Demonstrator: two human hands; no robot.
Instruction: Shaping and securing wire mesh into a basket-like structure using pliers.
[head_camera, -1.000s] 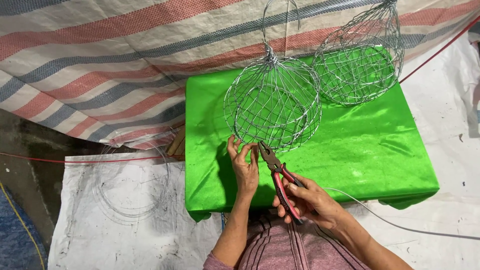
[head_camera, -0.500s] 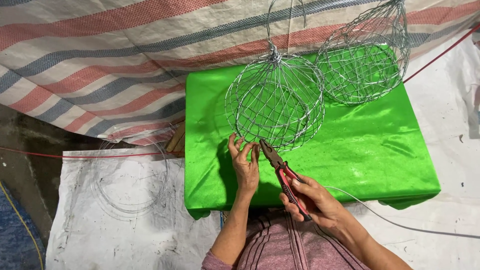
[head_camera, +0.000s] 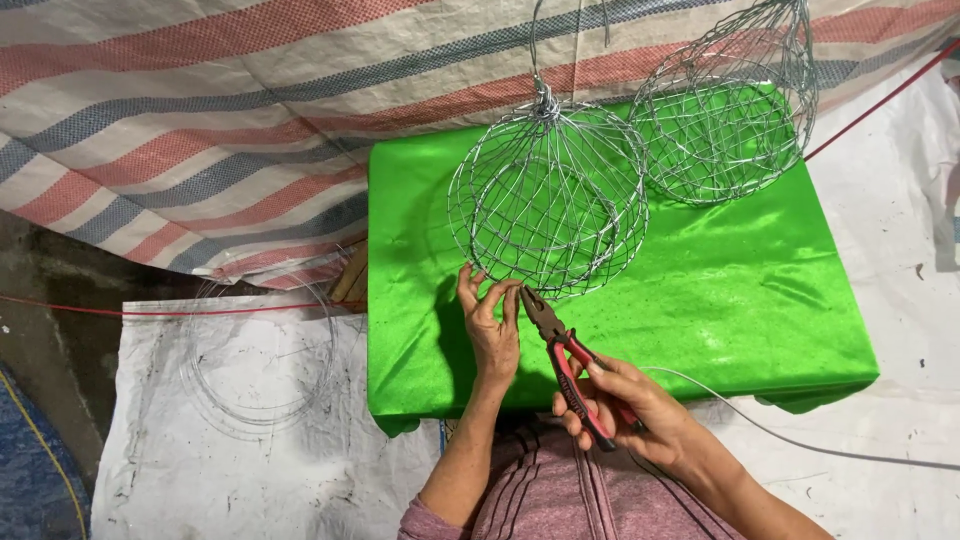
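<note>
The left hand reaches forward, palm down, fingers spread and fingertips raised. The left forearm runs straight back toward the body. The right hand sits lower and nearer the body, fingers curled tight in a grip, wrist angled outward.

Green-draped table — two wire baskets

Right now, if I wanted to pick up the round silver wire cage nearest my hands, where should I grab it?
Probably at the twisted knot on top of the round silver wire cage, reaching over from the far side. All its ribs gather there, so it is the stiffest part, while the open mesh below would likely bend. The left hand already touches the near rim.
</note>
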